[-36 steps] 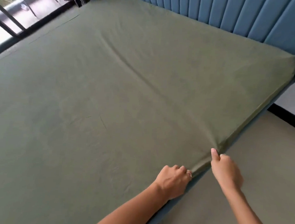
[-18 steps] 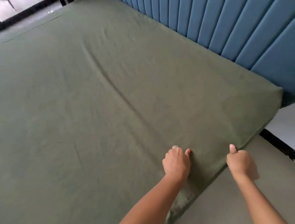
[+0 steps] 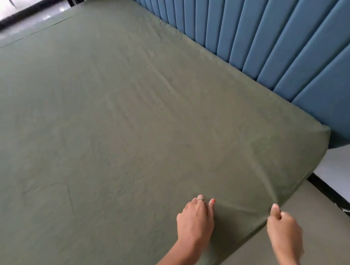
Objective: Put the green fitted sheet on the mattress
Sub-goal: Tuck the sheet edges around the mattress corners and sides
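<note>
Green fitted sheet (image 3: 130, 120) is lying spread over the whole top of the mattress (image 3: 321, 158), reaching from the near edge to the blue channel-tufted headboard (image 3: 274, 42) along the far right, and it is wrapping down over the far right corner. The left hand (image 3: 195, 219) is resting palm down on the sheet near the right edge, fingers extended and pressing flat, so its grip is holding nothing; a ring (image 3: 201, 199) is sitting on one finger and a red-painted nail is showing at a fingertip. The right hand (image 3: 284, 229) is sitting just beside the mattress's right edge, its grip closed around a pinch of the sheet's edge with the thumb sticking up. Shallow wrinkles are fanning out across the fabric between the two hands and running up toward the corner. A few faint creases are showing on the near left part of the sheet. Grey-beige floor (image 3: 305, 258) is lying to the right of the bed, with a dark strip beyond it. At the far left, a bright glass door (image 3: 21, 1) is showing.
</note>
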### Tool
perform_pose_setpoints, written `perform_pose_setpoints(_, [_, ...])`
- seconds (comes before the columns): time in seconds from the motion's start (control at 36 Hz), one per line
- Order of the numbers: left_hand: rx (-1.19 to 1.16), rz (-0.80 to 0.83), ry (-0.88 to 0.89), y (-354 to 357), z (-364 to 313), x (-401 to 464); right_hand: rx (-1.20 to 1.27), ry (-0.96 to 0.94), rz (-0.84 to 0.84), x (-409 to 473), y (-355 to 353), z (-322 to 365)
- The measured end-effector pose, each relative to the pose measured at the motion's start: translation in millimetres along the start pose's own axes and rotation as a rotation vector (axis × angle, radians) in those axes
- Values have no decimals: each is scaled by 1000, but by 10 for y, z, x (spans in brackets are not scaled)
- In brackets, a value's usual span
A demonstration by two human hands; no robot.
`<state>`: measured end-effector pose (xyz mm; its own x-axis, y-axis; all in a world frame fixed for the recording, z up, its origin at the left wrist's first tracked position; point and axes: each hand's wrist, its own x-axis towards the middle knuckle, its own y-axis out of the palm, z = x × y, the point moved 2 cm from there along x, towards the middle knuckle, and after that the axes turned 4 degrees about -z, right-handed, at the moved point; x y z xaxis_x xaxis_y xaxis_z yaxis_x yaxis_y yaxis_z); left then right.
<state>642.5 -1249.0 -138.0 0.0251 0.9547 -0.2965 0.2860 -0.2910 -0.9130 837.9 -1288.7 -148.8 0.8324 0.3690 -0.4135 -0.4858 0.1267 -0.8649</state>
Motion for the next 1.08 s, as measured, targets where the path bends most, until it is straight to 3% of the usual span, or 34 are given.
perform_pose_setpoints(0.06, [-14, -79, -2, -7, -62, 74, 31, -15, -42, 106, -138, 128])
perform_pose_setpoints(0.14, [55, -246, 142, 123, -162, 169, 66, 10, -23, 464, -222, 341])
perform_pose_setpoints(0.28, [39, -189, 261, 193, -393, 343, -26, -18, 76, 1062, -174, 427])
perform_pose_setpoints(0.47, [65, -177, 186, 327, -648, 417, -215, -246, 22, 1212, -413, 255])
perform_pose_setpoints(0.64, [123, -66, 123, 433, -978, 294, -170, -373, 106, 1354, -495, 140])
perform_pose_setpoints(0.69, [142, -18, 93, 519, -1083, 234, -210, -445, 61, 1457, -611, 205])
perform_pose_setpoints(0.81, [166, -1, 38, 731, -1245, 200, -93, -738, -135, 1644, -844, 492])
perform_pose_setpoints(0.89, [135, -57, 3, 844, -1362, 236, -64, -1036, -162, 1632, -717, 704])
perform_pose_setpoints(1.08, [45, -97, -77, 1051, -1439, 153, -242, -1626, 290, 1072, 65, 690])
